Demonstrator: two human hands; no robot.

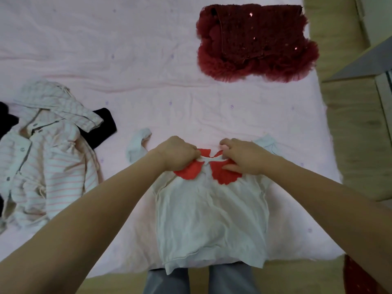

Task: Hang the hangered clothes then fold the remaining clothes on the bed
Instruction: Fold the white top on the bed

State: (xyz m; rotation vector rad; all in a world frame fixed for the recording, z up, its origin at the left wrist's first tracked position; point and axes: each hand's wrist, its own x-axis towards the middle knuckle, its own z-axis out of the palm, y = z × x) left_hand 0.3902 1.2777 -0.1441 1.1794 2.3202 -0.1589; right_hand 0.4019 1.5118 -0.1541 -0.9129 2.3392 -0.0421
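From the head view, the red collar (222, 172) of the white top (212, 219) is pinched by the left hand (178, 152) and right hand (241, 155); its hem overhangs the bed (148, 71) edge below them, so the top could slide off if released.

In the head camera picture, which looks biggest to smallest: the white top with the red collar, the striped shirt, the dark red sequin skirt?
1. White top, though it lies nearest the camera.
2. Striped shirt, crumpled and partly cut off, so unsure.
3. Dark red skirt, folded and farthest away.

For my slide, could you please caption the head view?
Both hands grip the red collar of a white top on the bed.
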